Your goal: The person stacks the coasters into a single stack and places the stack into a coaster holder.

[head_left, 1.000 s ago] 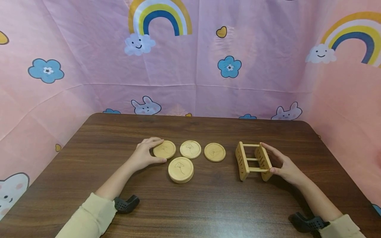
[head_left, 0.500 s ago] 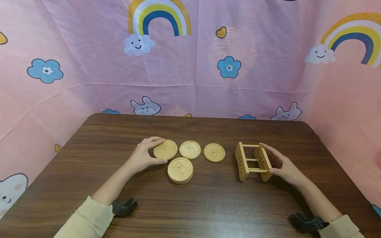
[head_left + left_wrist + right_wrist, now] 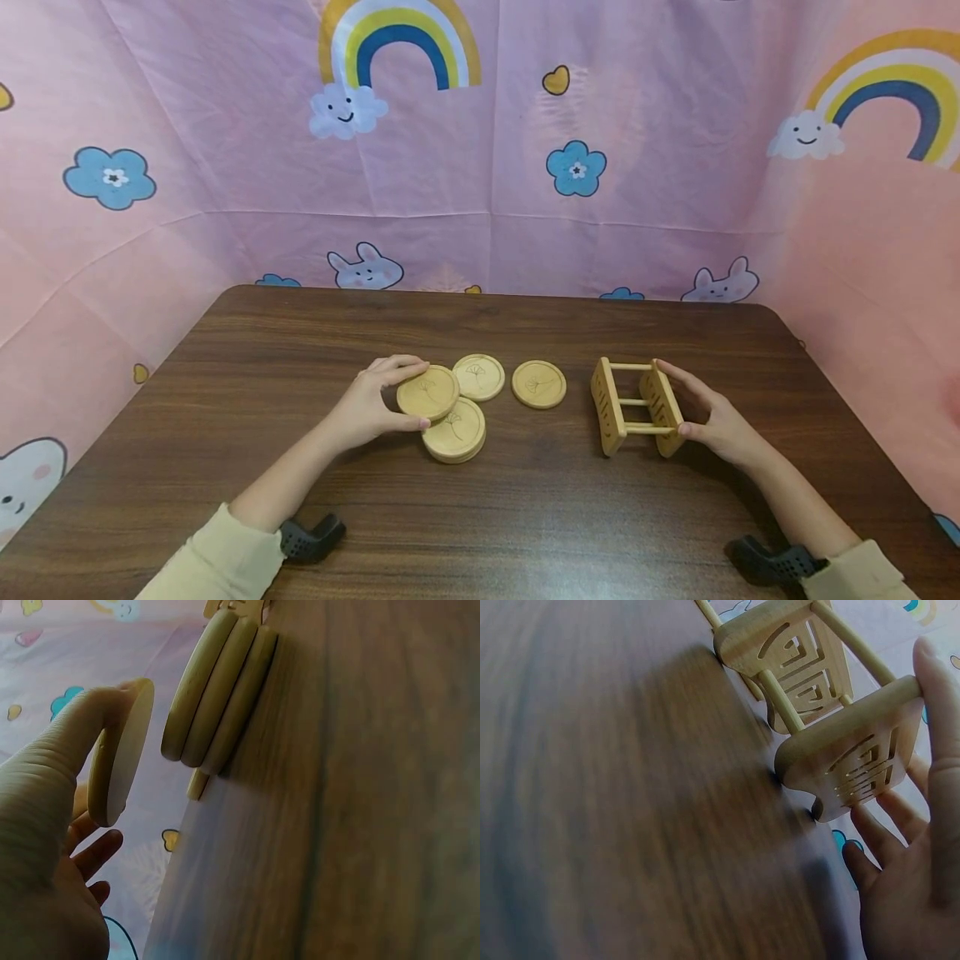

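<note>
My left hand [image 3: 375,406] pinches a round wooden coaster [image 3: 427,392] by its edges between thumb and fingers. In the left wrist view this coaster [image 3: 121,754] is raised off the table, beside a stack of three coasters [image 3: 217,697]. From above, the held coaster overlaps the upper left of that stack [image 3: 454,432]. On the right, my right hand [image 3: 723,425] grips the right side panel of a wooden slatted rack [image 3: 663,408]; the right wrist view shows the thumb at the top edge of the panel [image 3: 862,750] and fingers behind it.
Two single coasters lie flat behind the stack, one near it [image 3: 478,377] and one further right [image 3: 539,384], between stack and rack. The brown table [image 3: 525,525] ends at a patterned cloth [image 3: 487,183] behind and at both sides.
My left hand has lifted the leftmost coaster and moved it right and slightly nearer, over the stack's edge. My right hand and the rack have stayed in place.
</note>
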`<act>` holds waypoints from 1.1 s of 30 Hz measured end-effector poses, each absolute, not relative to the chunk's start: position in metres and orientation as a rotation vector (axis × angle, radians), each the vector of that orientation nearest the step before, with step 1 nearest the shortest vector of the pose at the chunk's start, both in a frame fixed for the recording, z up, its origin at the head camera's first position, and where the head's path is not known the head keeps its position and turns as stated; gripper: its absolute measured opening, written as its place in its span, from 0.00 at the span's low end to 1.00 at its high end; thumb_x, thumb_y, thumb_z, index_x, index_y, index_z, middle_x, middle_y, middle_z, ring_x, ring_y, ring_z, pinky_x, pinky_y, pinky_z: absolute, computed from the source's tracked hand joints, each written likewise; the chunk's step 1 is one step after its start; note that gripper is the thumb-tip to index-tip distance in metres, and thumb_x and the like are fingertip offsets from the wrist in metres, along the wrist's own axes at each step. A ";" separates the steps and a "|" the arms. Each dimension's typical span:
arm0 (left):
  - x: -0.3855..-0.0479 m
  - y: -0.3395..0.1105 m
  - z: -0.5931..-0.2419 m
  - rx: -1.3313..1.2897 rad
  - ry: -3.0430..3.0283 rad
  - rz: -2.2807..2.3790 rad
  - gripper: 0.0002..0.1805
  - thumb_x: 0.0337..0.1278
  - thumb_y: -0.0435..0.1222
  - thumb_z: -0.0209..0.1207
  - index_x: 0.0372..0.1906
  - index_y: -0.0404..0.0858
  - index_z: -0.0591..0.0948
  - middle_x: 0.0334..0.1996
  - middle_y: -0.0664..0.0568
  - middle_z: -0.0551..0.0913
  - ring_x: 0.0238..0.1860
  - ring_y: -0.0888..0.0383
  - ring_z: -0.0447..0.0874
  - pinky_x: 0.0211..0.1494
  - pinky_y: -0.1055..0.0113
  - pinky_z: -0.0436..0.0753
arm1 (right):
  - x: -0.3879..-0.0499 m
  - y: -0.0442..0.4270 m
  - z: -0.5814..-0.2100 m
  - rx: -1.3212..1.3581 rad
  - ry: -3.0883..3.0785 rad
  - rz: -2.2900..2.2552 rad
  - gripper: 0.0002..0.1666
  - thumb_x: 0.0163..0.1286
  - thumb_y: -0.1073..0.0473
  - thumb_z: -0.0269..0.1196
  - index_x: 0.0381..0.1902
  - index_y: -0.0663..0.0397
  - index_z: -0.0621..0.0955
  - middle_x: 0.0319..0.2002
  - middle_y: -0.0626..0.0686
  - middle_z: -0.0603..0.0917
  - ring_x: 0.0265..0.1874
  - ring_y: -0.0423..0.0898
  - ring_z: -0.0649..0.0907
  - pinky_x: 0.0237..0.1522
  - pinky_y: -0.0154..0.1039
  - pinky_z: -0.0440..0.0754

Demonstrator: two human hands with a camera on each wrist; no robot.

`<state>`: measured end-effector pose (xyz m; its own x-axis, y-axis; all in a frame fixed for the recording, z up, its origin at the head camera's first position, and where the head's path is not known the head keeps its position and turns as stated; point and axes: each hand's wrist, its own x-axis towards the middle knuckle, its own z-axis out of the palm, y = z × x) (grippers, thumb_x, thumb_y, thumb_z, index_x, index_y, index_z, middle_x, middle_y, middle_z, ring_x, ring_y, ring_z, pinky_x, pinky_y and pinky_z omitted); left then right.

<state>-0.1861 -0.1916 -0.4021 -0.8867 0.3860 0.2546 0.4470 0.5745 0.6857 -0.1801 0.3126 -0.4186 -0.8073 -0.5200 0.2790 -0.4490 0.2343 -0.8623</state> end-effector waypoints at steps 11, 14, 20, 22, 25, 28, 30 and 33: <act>-0.174 -0.183 -0.403 -0.829 -2.707 -1.275 0.43 0.34 0.49 0.77 0.62 0.42 0.76 0.61 0.57 0.73 0.62 0.52 0.63 0.62 0.39 0.53 | -0.182 0.314 -0.420 -0.959 2.416 -1.660 0.47 0.66 0.48 0.64 0.75 0.52 0.55 0.73 0.48 0.58 0.64 0.38 0.65 0.55 0.30 0.69; -0.171 -0.180 -0.404 -0.856 -2.702 -1.271 0.43 0.33 0.49 0.76 0.62 0.42 0.77 0.60 0.58 0.73 0.62 0.52 0.64 0.62 0.40 0.54 | -0.183 0.314 -0.421 -0.964 2.417 -1.660 0.47 0.66 0.48 0.64 0.75 0.53 0.55 0.72 0.48 0.58 0.64 0.38 0.65 0.55 0.30 0.69; -0.168 -0.176 -0.405 -0.876 -2.701 -1.259 0.43 0.32 0.50 0.77 0.62 0.42 0.77 0.60 0.58 0.74 0.62 0.53 0.64 0.62 0.38 0.52 | -0.183 0.314 -0.422 -0.978 2.407 -1.666 0.47 0.66 0.49 0.64 0.75 0.54 0.55 0.72 0.48 0.58 0.65 0.38 0.65 0.55 0.30 0.69; -0.167 -0.174 -0.405 -0.881 -2.697 -1.263 0.43 0.31 0.50 0.77 0.61 0.42 0.78 0.60 0.58 0.74 0.62 0.53 0.65 0.62 0.36 0.50 | -0.183 0.314 -0.421 -0.981 2.399 -1.675 0.47 0.66 0.49 0.64 0.75 0.54 0.55 0.73 0.47 0.58 0.65 0.38 0.65 0.55 0.30 0.69; -0.167 -0.173 -0.405 -0.893 -2.692 -1.270 0.43 0.32 0.50 0.77 0.61 0.42 0.78 0.60 0.58 0.74 0.61 0.53 0.65 0.62 0.34 0.49 | -0.183 0.313 -0.421 -0.984 2.392 -1.683 0.47 0.66 0.48 0.64 0.75 0.54 0.55 0.72 0.47 0.58 0.65 0.38 0.65 0.55 0.30 0.69; -0.167 -0.172 -0.405 -0.906 -2.690 -1.266 0.43 0.32 0.50 0.77 0.61 0.42 0.78 0.60 0.58 0.74 0.61 0.54 0.65 0.61 0.37 0.51 | -0.182 0.313 -0.420 -0.981 2.396 -1.679 0.47 0.66 0.48 0.64 0.75 0.55 0.55 0.72 0.48 0.58 0.64 0.38 0.66 0.54 0.31 0.70; -0.167 -0.172 -0.405 -0.912 -2.691 -1.268 0.43 0.32 0.50 0.77 0.62 0.42 0.78 0.60 0.59 0.74 0.61 0.54 0.65 0.61 0.39 0.52 | -0.182 0.313 -0.420 -0.976 2.398 -1.673 0.47 0.66 0.49 0.64 0.75 0.54 0.55 0.72 0.48 0.58 0.64 0.38 0.66 0.54 0.31 0.70; -0.167 -0.171 -0.406 -0.920 -2.693 -1.270 0.43 0.32 0.50 0.77 0.62 0.44 0.77 0.61 0.59 0.74 0.61 0.54 0.65 0.62 0.42 0.53 | -0.182 0.313 -0.420 -0.972 2.400 -1.666 0.47 0.67 0.49 0.64 0.75 0.54 0.54 0.72 0.48 0.58 0.64 0.38 0.66 0.53 0.32 0.71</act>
<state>-0.1665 -0.1713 -0.4064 -0.8254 0.4998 0.2626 0.5206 0.4937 0.6966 -0.1821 0.3133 -0.4203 -0.7989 -0.5253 0.2928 -0.4581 0.2161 -0.8622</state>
